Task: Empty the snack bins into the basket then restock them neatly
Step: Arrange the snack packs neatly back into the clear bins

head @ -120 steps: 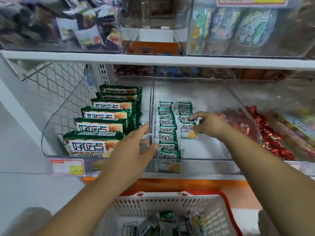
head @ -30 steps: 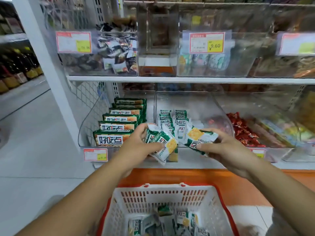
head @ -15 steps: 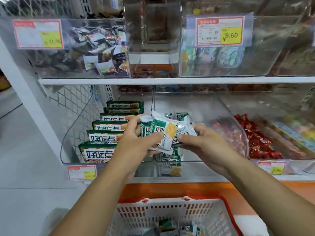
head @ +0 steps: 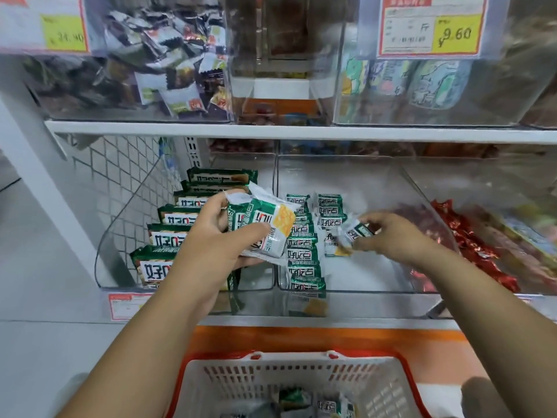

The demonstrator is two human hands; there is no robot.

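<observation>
Holding a stack of green-white snack pkts (head: 265, 227) in my left hand (head: 211, 242), fingers curled under, thumb on top. The stack hangs in front of the wall btw the left bin (head: 114, 251) and the middle bin (head: 376, 276). My right hand (head: 394, 236) pinches a single pkt (head: 357, 232) btw thumb and fingertips, inside the middle bin, just beside the short row (head: 330, 211) of the same pkts. A longer row (head: 304, 257) runs front to back along that bin's left wall, pkts overlapping. The left bin holds bigger green packs (head: 168, 233) standing in a file. Basket (head: 301, 372), white w/ red rim, sits below my arms, with a few loose pkts (head: 328, 407) in its bottom.

Writing: pkts and packs carry large Chinese characters on a white panel over green; the top pkt of the stack has a yellow cracker pic. Price tag (head: 431, 28) on an upper bin reads ¥9.60. Another tag (head: 63, 34) top left ends .90, first digits blurred.

Red-wrapped snacks (head: 470, 245) lie in the bin to the right. White shelf board (head: 301, 131), orange strip (head: 301, 337) under the lower shelf, pale floor (head: 45, 282); shop aisle.
</observation>
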